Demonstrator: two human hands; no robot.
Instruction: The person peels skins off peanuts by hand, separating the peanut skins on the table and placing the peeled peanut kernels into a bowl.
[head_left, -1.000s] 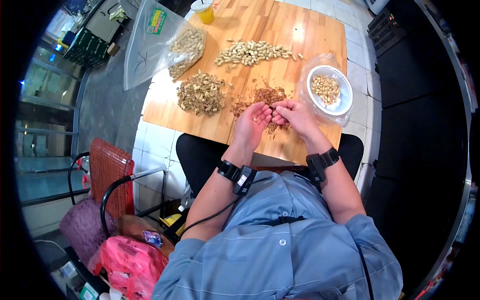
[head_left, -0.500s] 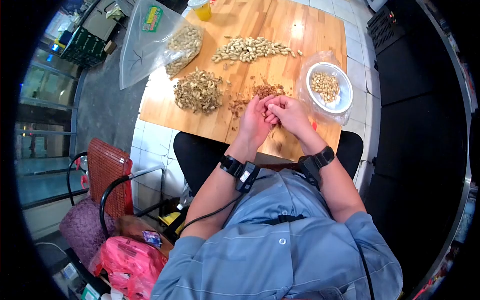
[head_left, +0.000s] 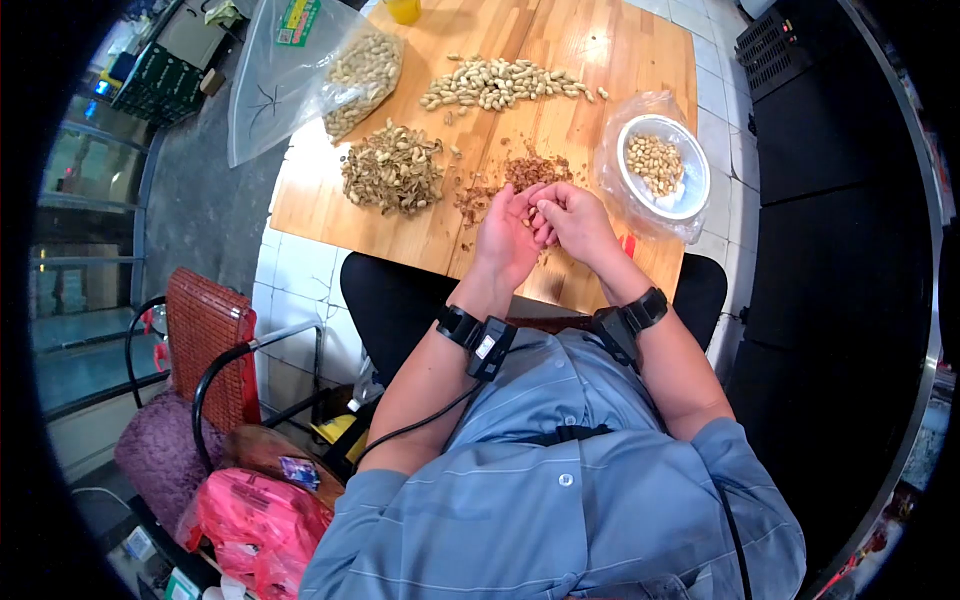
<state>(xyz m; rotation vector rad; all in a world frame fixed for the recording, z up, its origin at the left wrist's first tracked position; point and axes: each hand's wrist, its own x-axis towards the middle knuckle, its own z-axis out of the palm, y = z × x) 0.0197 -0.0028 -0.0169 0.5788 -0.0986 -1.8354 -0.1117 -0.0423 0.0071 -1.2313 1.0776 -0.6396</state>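
My left hand point(head_left: 512, 236) is cupped palm up near the table's front edge, with peanut kernels in it. Over its fingers my right hand point(head_left: 575, 222) is closed in a pinch on something too small to make out. Just beyond both hands lie reddish peanut skins point(head_left: 537, 170). A heap of broken shells point(head_left: 392, 168) is to the left, and unshelled peanuts point(head_left: 498, 83) spread across the table farther back. Pale kernels point(head_left: 654, 164) lie in a white bowl point(head_left: 697, 205) on the right, which stands on clear plastic.
A clear plastic bag of peanuts point(head_left: 362, 80) rests on the wooden table point(head_left: 330, 222) at the back left, beside a yellow drink cup point(head_left: 403, 10). A red-brown chair point(head_left: 212, 335) and a pink bag point(head_left: 262, 520) are at the lower left. A black cabinet point(head_left: 830, 240) stands at the right.
The view has shifted slightly, so the table things sit a little lower left. My right hand has moved in over my left fingers, and the two hands are closer together.
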